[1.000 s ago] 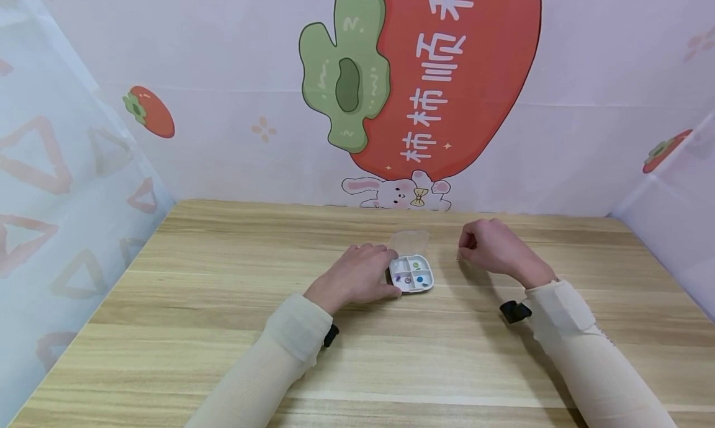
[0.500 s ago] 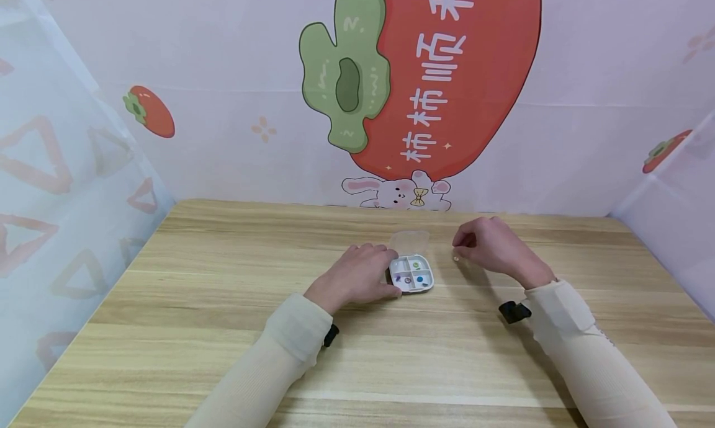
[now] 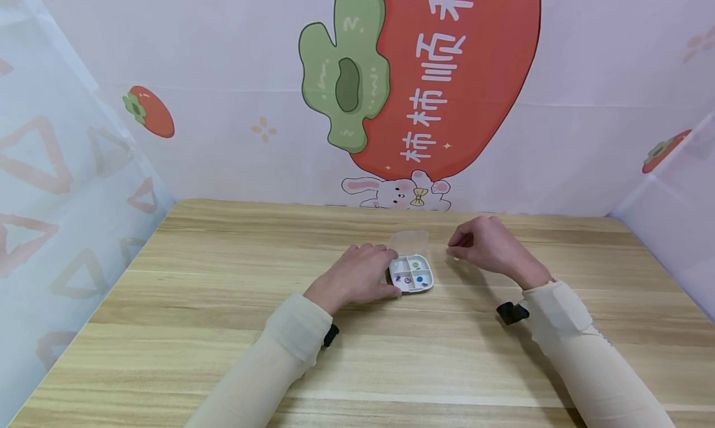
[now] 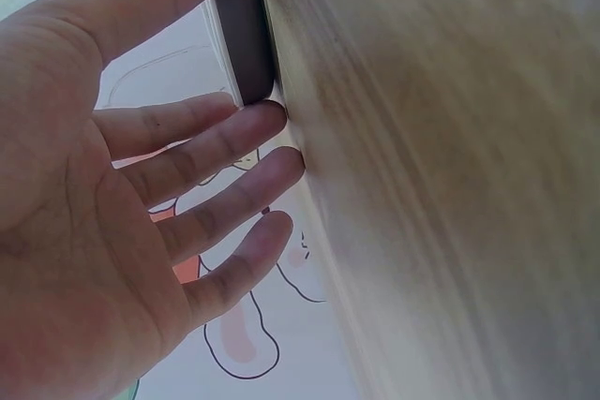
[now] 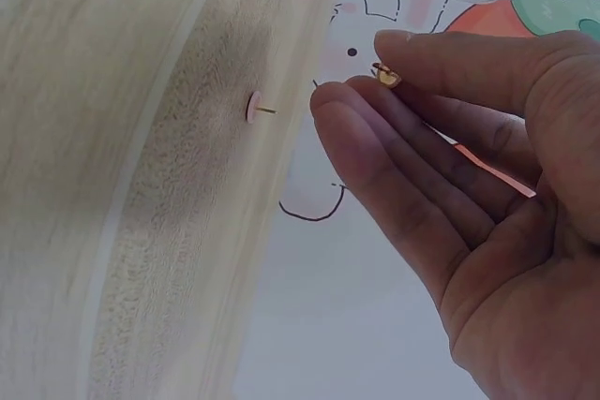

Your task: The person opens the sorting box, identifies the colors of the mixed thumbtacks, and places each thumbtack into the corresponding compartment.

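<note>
A small white box (image 3: 413,271) with divided compartments lies open on the table, its clear lid (image 3: 409,240) folded back. Green, purple and blue bits sit in several compartments. My left hand (image 3: 357,276) holds the box from its left side, thumb at the near corner and fingertips at the far one; in the left wrist view its dark side (image 4: 246,35) shows by the thumb. Right of the box, my right hand (image 3: 486,245) pinches a tiny gold earring back (image 5: 386,76) between thumb and fingertips. Near those fingertips a stud earring (image 5: 254,107) rests on the table, post sticking up.
The wood-grain table (image 3: 234,329) meets a printed cloth backdrop (image 3: 223,155) behind the hands. More cloth hangs at the left (image 3: 72,186) and right sides. Black straps (image 3: 512,312) sit at the wrists.
My right hand has shifted a little left, toward the box. The tiny stud on the table now shows under its fingertips. My left hand and the box have stayed in place.
</note>
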`<state>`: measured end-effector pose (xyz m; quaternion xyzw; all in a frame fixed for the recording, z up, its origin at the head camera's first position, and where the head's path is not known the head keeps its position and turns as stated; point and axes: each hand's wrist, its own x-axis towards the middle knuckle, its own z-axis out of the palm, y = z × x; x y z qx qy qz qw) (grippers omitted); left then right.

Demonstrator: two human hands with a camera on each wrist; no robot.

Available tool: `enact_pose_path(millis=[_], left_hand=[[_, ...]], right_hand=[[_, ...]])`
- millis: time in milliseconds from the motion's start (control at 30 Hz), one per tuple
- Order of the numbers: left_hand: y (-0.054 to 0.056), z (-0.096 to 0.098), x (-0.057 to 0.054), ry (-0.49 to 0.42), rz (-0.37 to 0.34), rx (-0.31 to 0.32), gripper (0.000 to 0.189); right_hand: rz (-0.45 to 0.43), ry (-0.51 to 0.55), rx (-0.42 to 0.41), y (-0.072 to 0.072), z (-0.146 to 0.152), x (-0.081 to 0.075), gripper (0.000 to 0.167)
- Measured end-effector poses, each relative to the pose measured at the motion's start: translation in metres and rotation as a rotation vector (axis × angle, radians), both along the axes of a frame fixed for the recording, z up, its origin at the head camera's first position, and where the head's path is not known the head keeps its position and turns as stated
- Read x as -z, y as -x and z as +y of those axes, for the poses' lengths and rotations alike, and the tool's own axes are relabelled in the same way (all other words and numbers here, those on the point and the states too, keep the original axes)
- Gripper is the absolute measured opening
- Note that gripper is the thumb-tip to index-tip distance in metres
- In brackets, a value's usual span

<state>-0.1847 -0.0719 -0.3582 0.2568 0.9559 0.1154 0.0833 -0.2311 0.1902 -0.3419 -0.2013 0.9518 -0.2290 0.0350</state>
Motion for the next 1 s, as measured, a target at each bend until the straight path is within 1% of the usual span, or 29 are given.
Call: enact_pose_path(millis=[233,500,767,1000], left_hand=[[-0.0008,0.0004,0.0001,-0.003,-0.003,-0.009,0.072],[-0.0008,0.0009,0.0013,-0.003,-0.005,-0.016,0.074],[-0.0005,0.0009,0.0014,-0.001,-0.009,-0.022,0.074],[-0.0012,0.0011,0.0011,-0.007,-0.015,-0.024,0.074]], right_hand=[[0.016,0.022,-0.012,-0.0007,-0.0023,-0.0009,0.008],[0.026,0.054,-0.026,-0.0023,-0.0043,0.0008,0.020],[0.024,0.066,-0.049,-0.0029,-0.0069,0.0023,0.020],[0.075,0.091,-0.078,-0.0037,-0.0102,0.0046,0.017]])
